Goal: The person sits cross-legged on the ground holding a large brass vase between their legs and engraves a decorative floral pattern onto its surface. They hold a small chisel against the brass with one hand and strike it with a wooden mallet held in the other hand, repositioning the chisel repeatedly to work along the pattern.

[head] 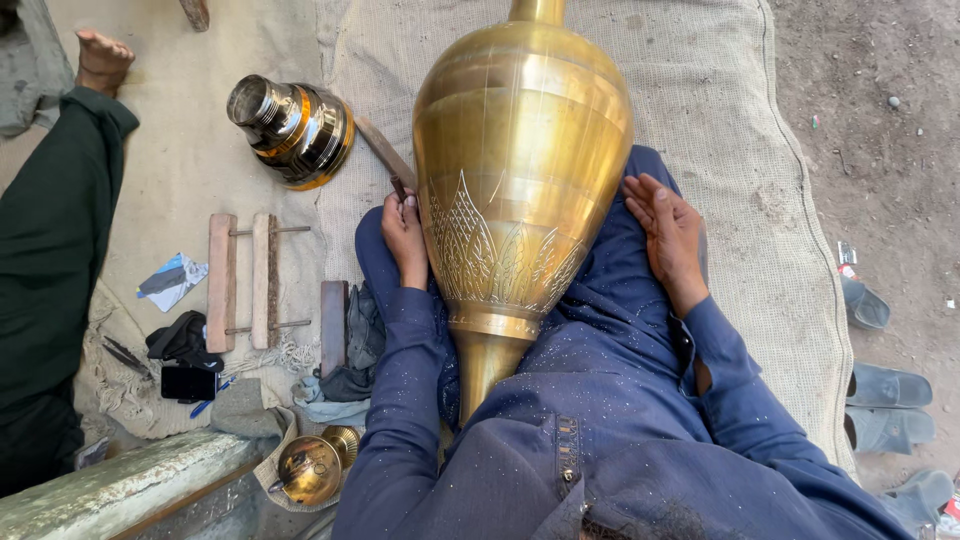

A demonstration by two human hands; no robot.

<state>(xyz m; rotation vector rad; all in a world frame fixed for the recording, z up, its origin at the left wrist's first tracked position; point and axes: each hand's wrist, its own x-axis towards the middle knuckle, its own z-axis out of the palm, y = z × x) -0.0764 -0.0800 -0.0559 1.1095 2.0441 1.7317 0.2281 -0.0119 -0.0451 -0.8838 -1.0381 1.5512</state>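
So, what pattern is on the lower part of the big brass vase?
Engraved pointed leaf shapes filled with fine crosshatching on the golden brass vase; seen in the head view.

Open-air metalcraft workshop: engraved brass vase [520,170], wooden clamp [245,282], dirt ground [880,150].

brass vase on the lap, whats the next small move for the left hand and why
Probably bring the tool in the left hand to the brass vase, beside the engraved leaf band. The right hand already steadies the far side, and bare metal remains above the pattern.

The big vase [520,170] is glossy engraved brass, lying on rough woven sacking [720,150] beside matt wooden blocks [222,282].
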